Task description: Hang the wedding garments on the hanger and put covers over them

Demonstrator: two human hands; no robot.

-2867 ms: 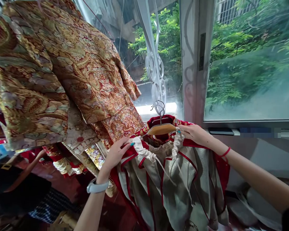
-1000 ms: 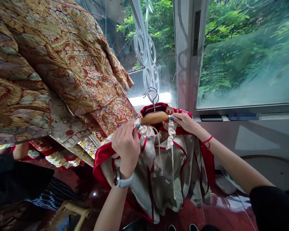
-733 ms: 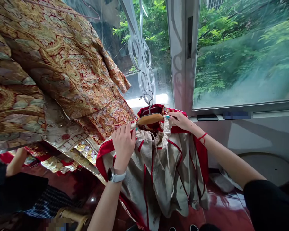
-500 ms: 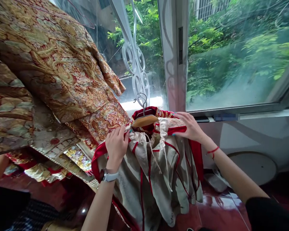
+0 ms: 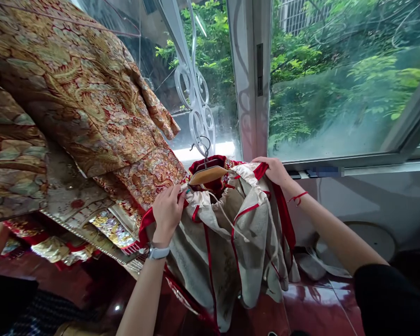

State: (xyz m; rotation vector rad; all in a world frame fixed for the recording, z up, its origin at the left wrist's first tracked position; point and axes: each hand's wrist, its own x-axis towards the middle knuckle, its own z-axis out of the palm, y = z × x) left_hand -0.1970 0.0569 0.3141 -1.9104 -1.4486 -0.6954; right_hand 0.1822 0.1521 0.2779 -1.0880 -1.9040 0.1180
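The garment (image 5: 196, 247), grey with red trim, hangs at the lower centre of the frame, its gathered white band (image 5: 250, 177) spread to either side of the wooden hanger (image 5: 210, 175). Left of the hanger, the left hand (image 5: 167, 210) pinches the band between thumb and fingers; on the right, the right hand (image 5: 275, 170) closes over the red-trimmed edge, its fingertips mostly hidden. For this spreading, it seems best to keep both holds level and pull outward gently and evenly, so the gathers open without straining the stitching. The loose cords (image 5: 275, 240) are better left hanging in front, clear of the hanger's tips, and the red collar (image 5: 215, 161) behind is best not dragged along. The hook (image 5: 206, 148) overlaps the white scrollwork (image 5: 192, 88); whether it is caught there I cannot tell, so a light pull looks safer. Below, glossy red tile floor (image 5: 308, 303) lies beneath the hem. A gold coat (image 5: 101, 93) fills the upper left, a window (image 5: 336, 107) showing greenery the upper right, with dark flat items (image 5: 324, 172) on its sill. Another person's dark clothing (image 5: 7, 298) shows at the lower left.
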